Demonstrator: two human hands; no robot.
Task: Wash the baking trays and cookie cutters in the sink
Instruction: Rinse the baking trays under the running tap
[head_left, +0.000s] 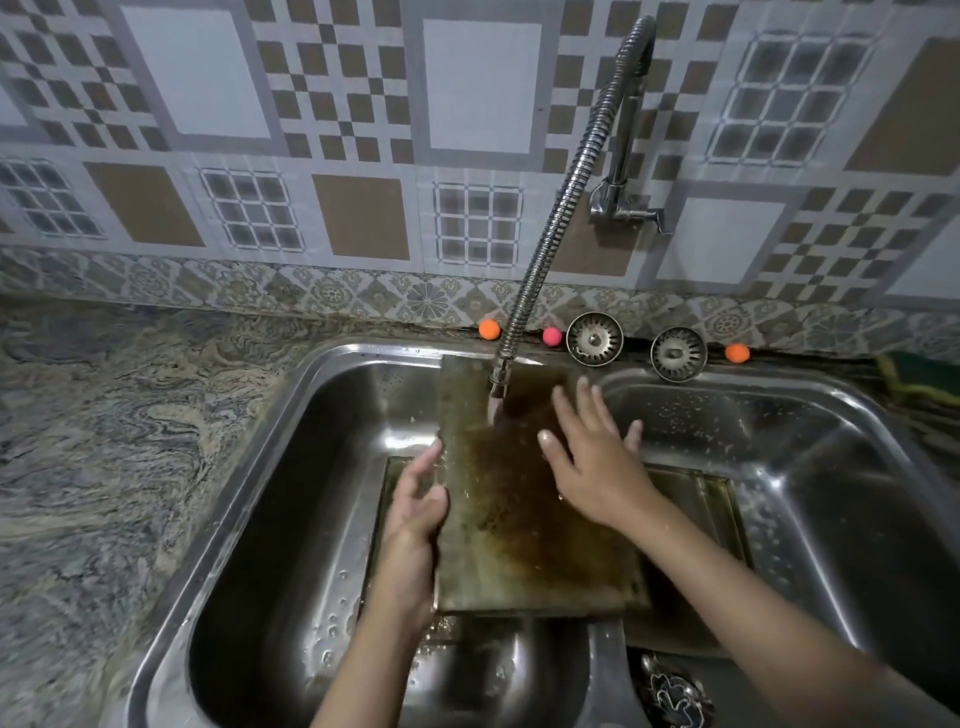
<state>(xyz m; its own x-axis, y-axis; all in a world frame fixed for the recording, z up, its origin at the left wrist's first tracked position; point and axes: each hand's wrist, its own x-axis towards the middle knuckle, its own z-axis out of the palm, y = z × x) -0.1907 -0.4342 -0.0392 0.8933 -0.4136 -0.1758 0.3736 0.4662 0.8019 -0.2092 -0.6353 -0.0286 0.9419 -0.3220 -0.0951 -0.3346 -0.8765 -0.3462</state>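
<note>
Sink: a steel double-basin sink (291, 467) fills the lower centre and right of the frame, set in a marbled stone counter (104, 426).
Baking tray: a brown-stained flat tray (519, 519) is held tilted in the middle of the frame, its far edge propped on the sink's back rim near the divider.
Second tray: another tray (711, 499) is seen underneath, lying across the basins; how much of it is covered cannot be told.
Faucet: a coiled flexible spout (550, 223) drops from the upper right, and water is poured from its nozzle onto the upper part of the held tray.
Left hand: the left hand (415, 514) is clamped on the tray's left edge, thumb on top, fingers curled behind.
Right hand: the right hand (592, 457) is laid flat on the tray's surface, fingers spread apart, just below the water stream.
Cookie cutters: a dark metal shape (675, 696) at the bottom right is possibly a cutter; it is too dim to confirm.
Back ledge: two round strainers (594, 339) and three small coloured balls (489, 329) are lined along the wall.
</note>
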